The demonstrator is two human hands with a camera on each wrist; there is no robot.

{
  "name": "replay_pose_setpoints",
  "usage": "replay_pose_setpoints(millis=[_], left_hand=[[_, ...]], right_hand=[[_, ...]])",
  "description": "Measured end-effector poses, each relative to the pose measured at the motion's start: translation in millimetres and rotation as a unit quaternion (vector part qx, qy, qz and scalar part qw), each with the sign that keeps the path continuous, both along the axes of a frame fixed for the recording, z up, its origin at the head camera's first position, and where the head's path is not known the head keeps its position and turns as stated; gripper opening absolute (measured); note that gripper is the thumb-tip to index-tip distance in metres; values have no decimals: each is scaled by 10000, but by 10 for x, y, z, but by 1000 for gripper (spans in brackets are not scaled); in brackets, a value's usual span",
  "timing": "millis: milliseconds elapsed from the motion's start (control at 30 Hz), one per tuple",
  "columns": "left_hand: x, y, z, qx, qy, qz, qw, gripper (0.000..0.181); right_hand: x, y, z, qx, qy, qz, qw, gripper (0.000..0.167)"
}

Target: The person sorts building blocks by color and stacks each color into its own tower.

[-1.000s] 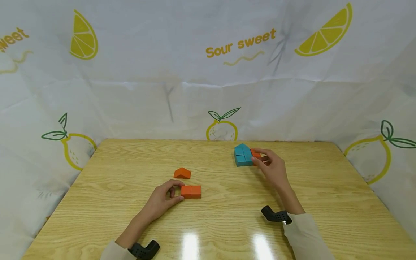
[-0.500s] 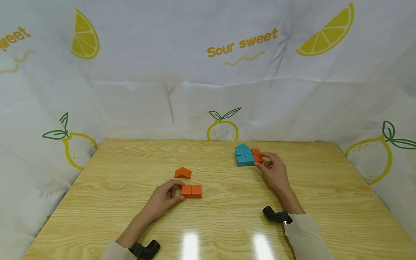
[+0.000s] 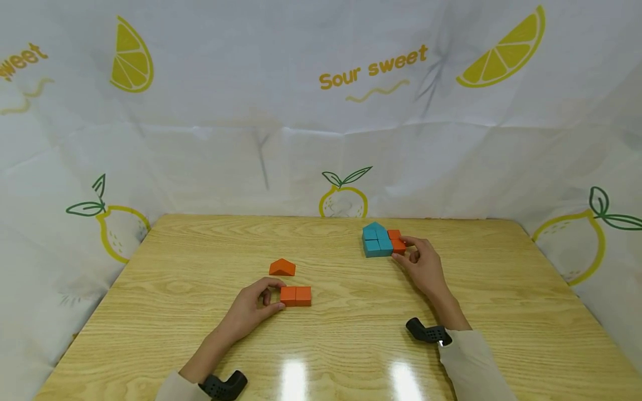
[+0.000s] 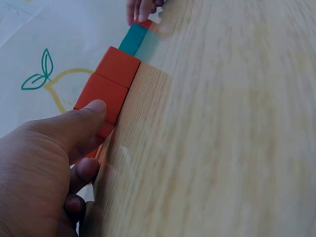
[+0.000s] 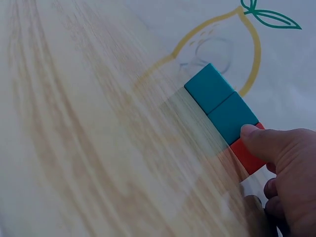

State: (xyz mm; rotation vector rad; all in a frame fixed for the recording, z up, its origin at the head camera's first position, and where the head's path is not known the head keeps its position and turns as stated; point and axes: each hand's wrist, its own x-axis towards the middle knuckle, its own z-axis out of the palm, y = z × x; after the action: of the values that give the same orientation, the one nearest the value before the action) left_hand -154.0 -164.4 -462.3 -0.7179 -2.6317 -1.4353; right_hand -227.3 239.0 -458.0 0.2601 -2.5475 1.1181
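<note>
In the head view, my left hand (image 3: pixel 249 309) pinches the left one of two orange blocks (image 3: pixel 303 293) lying side by side, thumb in front and index finger behind. Just behind the pair lies an orange roof-shaped block (image 3: pixel 282 267). Farther right, several teal blocks (image 3: pixel 371 247) form a cluster with a pointed piece at its back. Two orange blocks (image 3: pixel 397 245) lie along its right side. My right hand (image 3: pixel 423 264) holds the front one at its right end; the right wrist view shows the thumb (image 5: pixel 251 132) where teal and orange (image 5: pixel 247 157) meet.
The wooden table (image 3: pixel 341 340) ends at a white lemon-print cloth (image 3: pixel 241 161) standing close behind the teal cluster. The cloth also rises along both sides. A black wrist-camera mount (image 3: pixel 225 385) sits on the left wrist, another mount (image 3: pixel 427 332) on the right.
My right hand has slid slightly right and toward me, uncovering more of the two orange blocks beside the teal cluster. My left hand and its blocks stay in place.
</note>
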Motion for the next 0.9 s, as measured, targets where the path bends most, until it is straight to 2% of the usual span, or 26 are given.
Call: replay_pose_setpoints(millis=[400, 633, 900], left_hand=[[5, -1, 11, -18, -10, -9, 10000, 36], [2, 1, 9, -35, -20, 0, 10000, 36], [-5, -4, 0, -40, 6, -4, 10000, 37]], right_hand=[[-2, 32, -8, 50, 112, -9, 9999, 44], [5, 60, -2, -192, -263, -22, 9995, 43], [17, 93, 17, -234, -644, 64, 9976, 45]])
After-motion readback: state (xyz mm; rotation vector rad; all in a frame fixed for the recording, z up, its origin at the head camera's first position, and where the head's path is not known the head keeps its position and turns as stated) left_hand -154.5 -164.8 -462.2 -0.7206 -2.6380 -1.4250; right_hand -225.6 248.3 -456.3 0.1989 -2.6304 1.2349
